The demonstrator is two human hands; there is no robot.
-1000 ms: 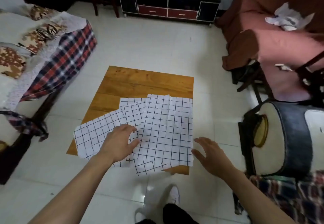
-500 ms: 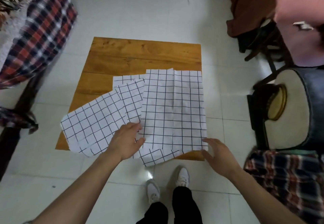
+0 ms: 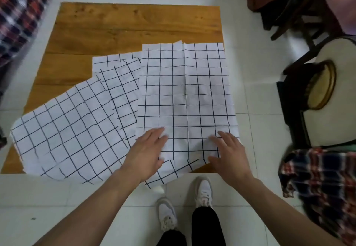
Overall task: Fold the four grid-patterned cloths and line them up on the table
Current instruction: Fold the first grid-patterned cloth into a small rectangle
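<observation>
You will find no words, numbers, brand names or signs to read here. The white cloths (image 3: 185,91) on the wooden table (image 3: 134,24) have only black lines that cross to make squares, with no letters on them. The white shoes (image 3: 203,191) show no mark that you can read. The checked blankets at the sides are blurry and show only colored squares.

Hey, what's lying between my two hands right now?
In the head view, only the top grid cloth, with its centre crease, lies between the left hand and right hand.
</observation>
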